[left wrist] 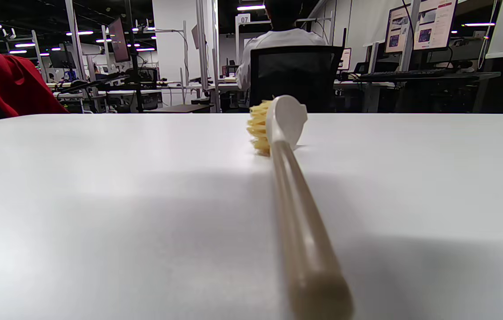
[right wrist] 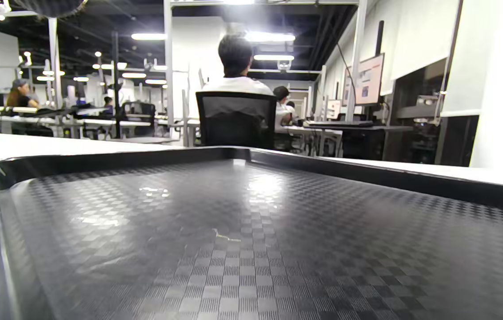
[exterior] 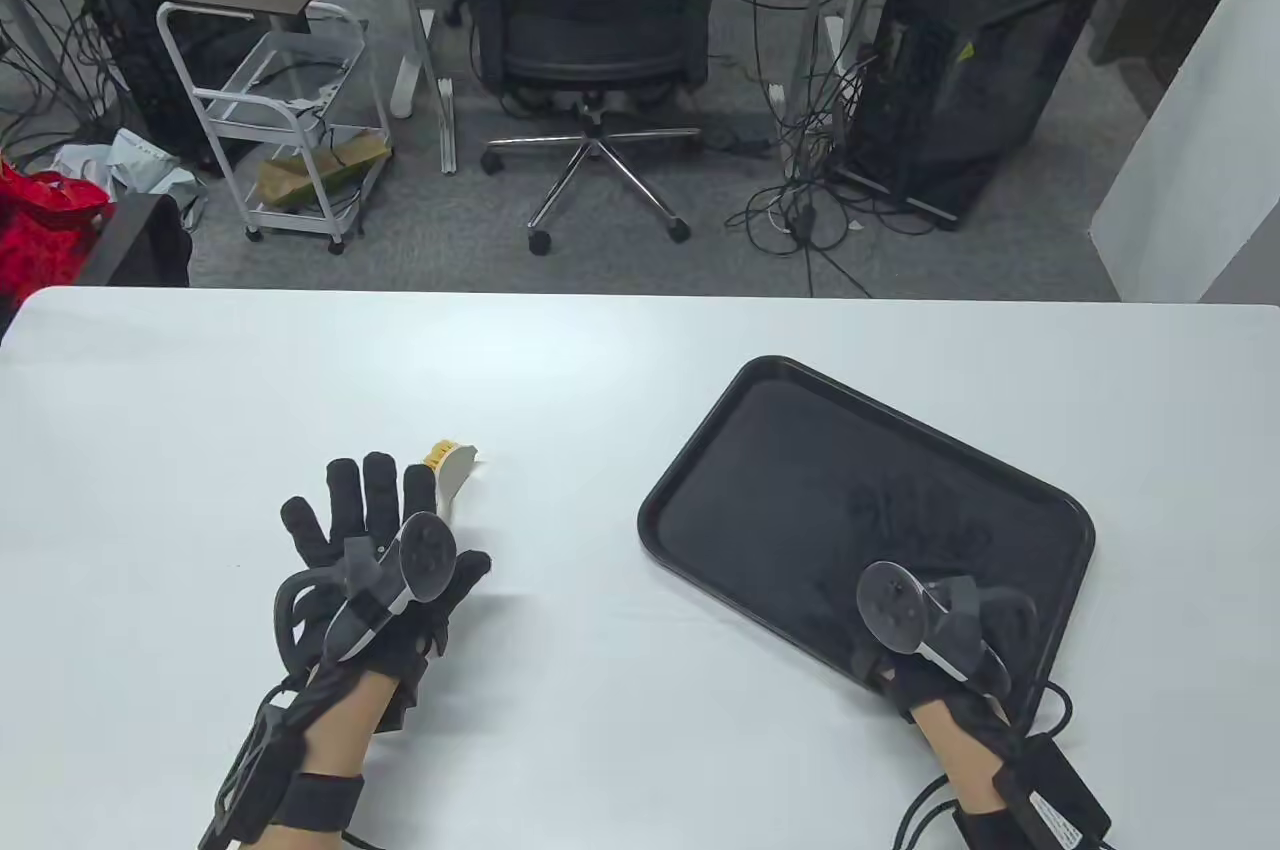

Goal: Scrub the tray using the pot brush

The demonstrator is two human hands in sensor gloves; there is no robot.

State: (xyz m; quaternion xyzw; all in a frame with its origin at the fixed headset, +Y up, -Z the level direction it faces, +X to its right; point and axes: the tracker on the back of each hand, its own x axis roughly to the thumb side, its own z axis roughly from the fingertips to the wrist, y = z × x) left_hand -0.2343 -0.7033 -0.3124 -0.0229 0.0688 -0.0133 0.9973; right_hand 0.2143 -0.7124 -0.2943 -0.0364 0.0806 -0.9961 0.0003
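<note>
pot brush (left wrist: 298,213) on tabletop (exterior: 600,370) | light, stiff (grab mid-handle) | left hand (exterior: 385,555) spread above, not gripping | right hand (exterior: 925,625) over tray (exterior: 700,490), grip unclear

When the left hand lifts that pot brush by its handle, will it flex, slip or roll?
The pot brush looks like rigid moulded plastic, so it probably stays stiff. Its smooth, rounded handle may slip or turn in a gloved grip. The bristle head rests on the table and likely stops it rolling.
</note>
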